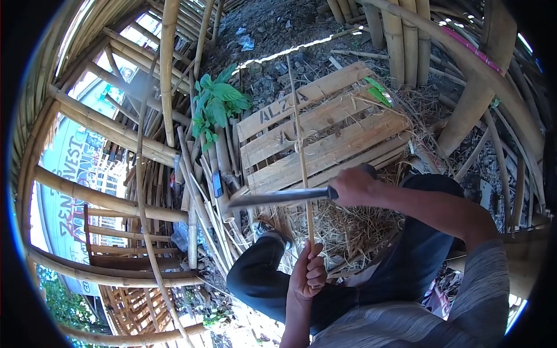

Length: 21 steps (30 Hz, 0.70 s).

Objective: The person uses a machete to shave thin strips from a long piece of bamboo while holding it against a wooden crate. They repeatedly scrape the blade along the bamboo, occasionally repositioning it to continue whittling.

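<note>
My left hand (pixel 308 271) is closed round the lower end of a long thin bamboo strip (pixel 303 165), which runs up and away from me over a slatted wooden pallet (pixel 325 136). In my right hand (pixel 355 188) is the dark handle of a machete (pixel 278 198). Its long blade points left and crosses the strip a short way above my left hand. Light curled shavings cling to the strip around its middle. More shavings and straw-like scraps (pixel 354 232) lie in a heap below the pallet, by my legs.
Bamboo poles (pixel 116 136) form a frame along the left side, with cut bamboo lengths stacked beside it. A leafy green plant (pixel 217 103) grows left of the pallet. A phone-like blue-screened device (pixel 217 184) rests among the bamboo. Thick bamboo posts (pixel 406 46) stand at the back right.
</note>
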Each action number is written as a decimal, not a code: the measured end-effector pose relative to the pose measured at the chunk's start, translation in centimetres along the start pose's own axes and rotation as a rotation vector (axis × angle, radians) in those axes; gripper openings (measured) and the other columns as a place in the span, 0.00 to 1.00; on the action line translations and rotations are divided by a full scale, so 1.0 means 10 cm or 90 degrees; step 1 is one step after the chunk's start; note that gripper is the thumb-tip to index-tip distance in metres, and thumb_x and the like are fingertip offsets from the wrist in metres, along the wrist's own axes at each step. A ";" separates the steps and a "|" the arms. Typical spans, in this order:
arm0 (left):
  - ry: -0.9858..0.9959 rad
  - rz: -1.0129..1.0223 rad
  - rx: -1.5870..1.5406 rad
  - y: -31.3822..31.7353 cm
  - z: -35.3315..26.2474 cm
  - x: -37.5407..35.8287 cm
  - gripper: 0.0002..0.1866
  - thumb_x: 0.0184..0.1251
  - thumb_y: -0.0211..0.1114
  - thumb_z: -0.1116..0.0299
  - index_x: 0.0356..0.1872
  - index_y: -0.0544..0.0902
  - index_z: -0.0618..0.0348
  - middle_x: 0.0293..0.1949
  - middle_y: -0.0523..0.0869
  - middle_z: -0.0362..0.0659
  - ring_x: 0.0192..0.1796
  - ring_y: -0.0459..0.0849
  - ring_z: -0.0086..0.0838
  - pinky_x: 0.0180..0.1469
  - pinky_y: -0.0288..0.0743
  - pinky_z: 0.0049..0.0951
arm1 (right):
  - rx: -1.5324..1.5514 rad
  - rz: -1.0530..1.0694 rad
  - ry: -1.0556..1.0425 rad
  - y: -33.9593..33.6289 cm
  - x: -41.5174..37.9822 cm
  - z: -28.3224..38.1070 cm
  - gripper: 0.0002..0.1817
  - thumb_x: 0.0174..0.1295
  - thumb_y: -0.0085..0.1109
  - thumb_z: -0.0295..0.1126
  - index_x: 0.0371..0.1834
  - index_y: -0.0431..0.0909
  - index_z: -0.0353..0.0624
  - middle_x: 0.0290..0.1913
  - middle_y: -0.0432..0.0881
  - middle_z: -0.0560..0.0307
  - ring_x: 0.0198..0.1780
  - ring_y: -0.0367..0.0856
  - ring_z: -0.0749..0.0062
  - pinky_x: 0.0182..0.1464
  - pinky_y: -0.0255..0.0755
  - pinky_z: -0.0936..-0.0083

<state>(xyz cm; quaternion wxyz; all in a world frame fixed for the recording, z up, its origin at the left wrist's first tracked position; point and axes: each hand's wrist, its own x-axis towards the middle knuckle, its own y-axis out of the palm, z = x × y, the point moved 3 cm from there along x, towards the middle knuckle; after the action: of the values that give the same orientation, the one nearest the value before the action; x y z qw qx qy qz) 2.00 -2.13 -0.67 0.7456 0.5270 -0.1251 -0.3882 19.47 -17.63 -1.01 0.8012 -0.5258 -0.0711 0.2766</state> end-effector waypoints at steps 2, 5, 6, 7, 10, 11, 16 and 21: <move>0.036 -0.003 0.000 -0.02 0.01 -0.03 0.18 0.74 0.40 0.51 0.27 0.60 0.51 0.14 0.51 0.30 0.11 0.45 0.11 0.09 0.39 0.13 | -0.079 -0.025 -0.189 0.05 -0.08 0.13 0.12 0.45 0.61 0.36 0.31 0.81 0.40 0.28 0.82 0.45 0.33 0.84 0.56 0.40 0.77 0.62; 0.047 0.000 0.006 -0.08 0.41 -0.27 0.18 0.75 0.39 0.52 0.27 0.60 0.52 0.14 0.51 0.30 0.11 0.45 0.11 0.09 0.39 0.12 | 0.005 -0.041 0.020 -0.17 0.27 -0.24 0.12 0.44 0.60 0.35 0.29 0.80 0.38 0.28 0.82 0.45 0.33 0.83 0.54 0.39 0.77 0.61; 0.110 -0.088 -0.018 -0.13 0.39 -0.30 0.18 0.75 0.39 0.52 0.27 0.59 0.52 0.14 0.51 0.31 0.11 0.46 0.10 0.09 0.39 0.12 | 0.033 -0.068 0.114 -0.33 0.33 -0.42 0.12 0.45 0.60 0.34 0.28 0.80 0.38 0.28 0.82 0.45 0.33 0.83 0.53 0.39 0.77 0.61; 0.042 0.006 -0.100 -0.05 0.31 -0.32 0.18 0.75 0.39 0.52 0.27 0.59 0.52 0.14 0.51 0.31 0.11 0.46 0.10 0.09 0.40 0.12 | 0.036 -0.064 0.114 -0.28 0.32 -0.46 0.12 0.45 0.60 0.34 0.28 0.80 0.38 0.28 0.82 0.45 0.33 0.83 0.53 0.39 0.77 0.61; 0.034 0.007 -0.063 0.03 0.28 -0.23 0.18 0.75 0.39 0.52 0.27 0.59 0.52 0.14 0.51 0.31 0.11 0.46 0.10 0.09 0.40 0.12 | -0.026 -0.128 0.067 -0.33 0.36 -0.47 0.11 0.46 0.57 0.33 0.27 0.80 0.36 0.30 0.82 0.41 0.34 0.83 0.52 0.38 0.77 0.60; 0.026 0.014 -0.048 0.03 0.31 -0.16 0.18 0.75 0.39 0.52 0.27 0.59 0.52 0.14 0.51 0.31 0.11 0.46 0.10 0.09 0.40 0.12 | -0.029 -0.126 0.063 -0.27 0.34 -0.40 0.11 0.46 0.57 0.33 0.27 0.80 0.36 0.30 0.82 0.41 0.34 0.83 0.52 0.38 0.77 0.60; 0.017 0.048 -0.080 0.06 0.12 -0.03 0.19 0.75 0.39 0.52 0.26 0.59 0.52 0.14 0.50 0.30 0.11 0.45 0.10 0.10 0.39 0.12 | -0.022 -0.020 -0.116 -0.03 -0.01 0.14 0.11 0.45 0.59 0.35 0.27 0.80 0.38 0.31 0.82 0.42 0.34 0.83 0.53 0.40 0.76 0.60; 0.041 0.000 -0.102 -0.07 0.38 -0.26 0.19 0.74 0.40 0.51 0.25 0.59 0.52 0.14 0.50 0.30 0.11 0.45 0.10 0.10 0.39 0.12 | -0.016 -0.004 -0.049 -0.03 0.15 -0.07 0.13 0.47 0.60 0.37 0.31 0.80 0.39 0.30 0.82 0.46 0.33 0.83 0.58 0.39 0.77 0.62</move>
<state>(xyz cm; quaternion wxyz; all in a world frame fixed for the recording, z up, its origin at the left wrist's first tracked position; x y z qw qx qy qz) -2.34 -3.00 0.84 0.7889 0.4777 -0.0696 -0.3803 21.11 -17.50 -1.27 0.7919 -0.5248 -0.1073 0.2933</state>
